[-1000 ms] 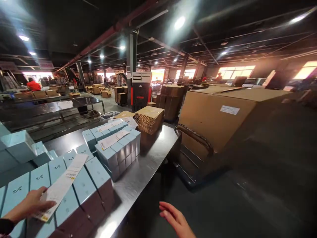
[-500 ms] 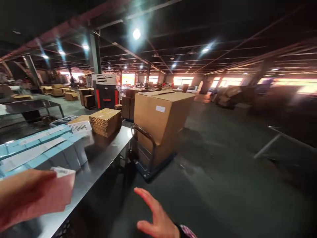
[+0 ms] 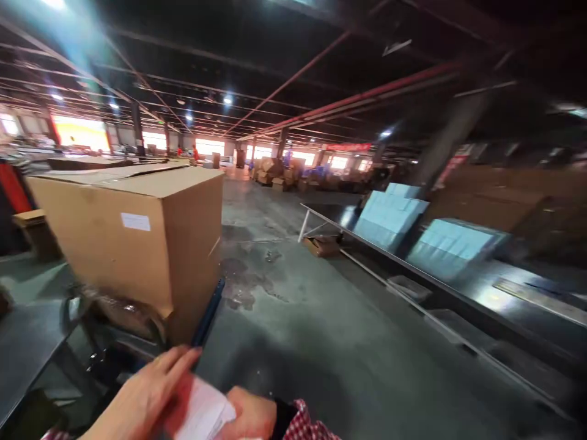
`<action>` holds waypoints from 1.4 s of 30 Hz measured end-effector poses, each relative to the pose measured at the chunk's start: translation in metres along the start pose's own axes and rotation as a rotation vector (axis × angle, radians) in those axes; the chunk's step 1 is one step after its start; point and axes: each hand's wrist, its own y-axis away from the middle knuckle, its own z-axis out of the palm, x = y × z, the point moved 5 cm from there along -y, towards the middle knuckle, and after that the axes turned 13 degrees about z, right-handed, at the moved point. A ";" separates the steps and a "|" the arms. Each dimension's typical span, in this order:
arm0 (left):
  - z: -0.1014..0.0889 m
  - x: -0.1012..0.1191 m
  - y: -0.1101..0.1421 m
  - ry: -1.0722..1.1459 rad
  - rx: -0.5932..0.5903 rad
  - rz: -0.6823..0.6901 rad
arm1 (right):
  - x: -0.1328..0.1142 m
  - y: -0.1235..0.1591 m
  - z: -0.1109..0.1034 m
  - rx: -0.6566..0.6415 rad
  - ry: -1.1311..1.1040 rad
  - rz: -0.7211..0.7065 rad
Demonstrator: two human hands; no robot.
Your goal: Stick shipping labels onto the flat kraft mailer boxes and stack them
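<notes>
My left hand (image 3: 142, 397) and my right hand (image 3: 250, 415) meet at the bottom of the view, both on a white paper slip (image 3: 202, 412). The left hand's fingers lie stretched over the top of the slip. The right hand is curled round the slip's right edge, with a checked sleeve behind it. Just beyond my hands stands a large brown cardboard box (image 3: 132, 235) with a white label, resting on a blue cart (image 3: 206, 318).
A long steel table (image 3: 458, 287) runs along the right with stacks of light blue boxes (image 3: 389, 217) on it. A steel table corner (image 3: 27, 342) sits at the lower left. Wet grey concrete floor (image 3: 293, 305) lies between. Cartons are piled far back.
The view has swung right, away from the table of blue boxes. My left hand lifted the slip off the boxes and my right hand, open before, came in to grip it.
</notes>
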 end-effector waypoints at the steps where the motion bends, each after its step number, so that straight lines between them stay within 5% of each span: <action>1: 0.003 -0.019 -0.045 0.044 0.084 0.018 | -0.001 0.008 -0.038 0.070 -0.190 0.007; 3: 0.025 -0.060 -0.128 0.195 0.248 -0.073 | -0.008 0.026 -0.111 0.239 -0.522 -0.076; 5: 0.077 -0.096 -0.200 0.507 0.247 -0.250 | -0.011 0.041 -0.182 0.401 -0.736 -0.171; 10: 0.252 -0.119 -0.347 1.327 -0.215 -0.444 | -0.006 0.035 -0.356 0.644 -0.838 -0.287; 13: 0.318 -0.149 -0.428 1.451 -0.137 -0.510 | -0.008 0.009 -0.461 0.767 -0.815 -0.284; 16: 0.355 -0.206 -0.500 1.461 0.026 -0.662 | -0.019 -0.026 -0.558 0.754 -0.840 -0.241; 24: 0.386 -0.412 -0.628 1.478 0.563 -0.977 | -0.050 -0.181 -0.771 0.460 -0.645 -0.161; 27: 0.412 -0.493 -0.684 1.619 0.597 -0.996 | -0.060 -0.249 -0.857 0.538 -0.470 -0.110; 31: 0.431 -0.595 -0.775 1.702 0.669 -0.954 | -0.110 -0.310 -0.971 0.712 0.029 -0.142; 34: 0.421 -0.663 -0.844 1.677 0.705 -0.888 | -0.156 -0.349 -1.045 0.783 0.271 -0.143; 37: 0.400 -0.729 -0.904 1.672 0.723 -0.850 | -0.186 -0.408 -1.111 0.738 0.273 -0.152; 42: 0.362 -0.862 -0.974 1.766 0.883 -0.813 | -0.222 -0.552 -1.205 0.592 0.122 -0.195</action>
